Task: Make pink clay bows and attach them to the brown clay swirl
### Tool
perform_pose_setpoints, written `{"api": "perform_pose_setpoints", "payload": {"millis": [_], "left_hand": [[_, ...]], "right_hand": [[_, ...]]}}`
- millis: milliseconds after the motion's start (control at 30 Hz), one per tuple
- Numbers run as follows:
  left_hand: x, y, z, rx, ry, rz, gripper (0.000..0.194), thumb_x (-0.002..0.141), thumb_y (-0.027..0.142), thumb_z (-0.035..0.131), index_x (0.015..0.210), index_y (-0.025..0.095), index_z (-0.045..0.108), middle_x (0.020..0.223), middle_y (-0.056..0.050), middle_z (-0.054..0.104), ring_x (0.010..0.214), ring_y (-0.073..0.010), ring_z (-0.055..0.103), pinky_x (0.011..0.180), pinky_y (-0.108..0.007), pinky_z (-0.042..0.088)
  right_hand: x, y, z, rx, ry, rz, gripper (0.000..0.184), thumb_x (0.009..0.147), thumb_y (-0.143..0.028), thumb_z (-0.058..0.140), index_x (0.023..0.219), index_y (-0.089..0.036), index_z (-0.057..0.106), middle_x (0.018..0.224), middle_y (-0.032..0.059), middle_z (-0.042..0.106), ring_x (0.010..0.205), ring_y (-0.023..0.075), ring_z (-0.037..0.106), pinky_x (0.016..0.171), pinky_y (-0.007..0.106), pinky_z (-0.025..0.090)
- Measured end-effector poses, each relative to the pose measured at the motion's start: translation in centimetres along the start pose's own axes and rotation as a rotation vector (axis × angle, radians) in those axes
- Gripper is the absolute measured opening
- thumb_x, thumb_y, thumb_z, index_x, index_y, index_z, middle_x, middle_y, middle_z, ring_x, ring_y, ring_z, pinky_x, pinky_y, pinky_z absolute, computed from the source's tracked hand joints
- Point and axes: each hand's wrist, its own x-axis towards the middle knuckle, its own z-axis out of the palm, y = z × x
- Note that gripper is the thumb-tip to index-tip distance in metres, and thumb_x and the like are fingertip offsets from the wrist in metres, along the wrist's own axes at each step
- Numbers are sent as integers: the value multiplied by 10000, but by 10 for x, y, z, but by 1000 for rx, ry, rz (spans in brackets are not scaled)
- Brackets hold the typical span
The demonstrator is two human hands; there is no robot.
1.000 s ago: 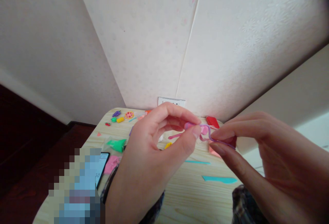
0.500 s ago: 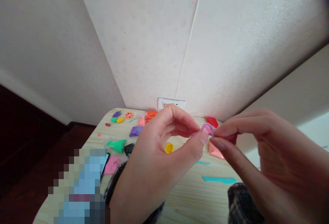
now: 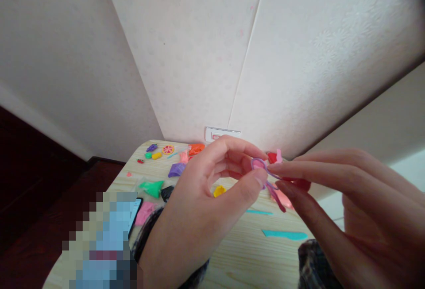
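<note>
I hold a thin purple clay strand (image 3: 262,168) bent into a loop, raised above the wooden table (image 3: 239,253). My left hand (image 3: 206,209) pinches the loop between thumb and forefinger. Facing it from the right, my right hand (image 3: 335,200) pinches the same strand, whose tail hangs down between the two hands. Part of the strand is hidden behind my fingertips.
Small bags and lumps of coloured clay lie on the table: green (image 3: 152,188), purple (image 3: 175,170), orange (image 3: 195,148), yellow (image 3: 218,190), pink (image 3: 145,213), red (image 3: 272,157). Teal plastic tools (image 3: 284,235) lie at the right. A phone (image 3: 134,211) is at the left. Walls meet behind.
The purple strand has been worked from a long curved string into a small loop between my fingertips. Both hands have stayed close together above the table.
</note>
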Motion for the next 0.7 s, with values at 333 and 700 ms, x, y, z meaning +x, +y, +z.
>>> {"api": "perform_pose_setpoints", "payload": {"millis": [333,700], "left_hand": [[-1,3,0,28,11,-28,70,837,186,584,856,200,650,886,21,718,840,-102,669,775,-167,517],[-1,2,0,24,17,-33,59,821,226,614,861,190,638,879,-15,710,817,-139,666,771,-233,534]], "right_hand": [[0,1,1,-7,-15,-3,137,841,-166,599,892,-277,662,859,-46,653,799,68,607,661,166,489],[-2,-3,2,-48,-18,31,132,867,-234,566,906,-318,660,859,-43,669,818,116,626,677,224,499]]}}
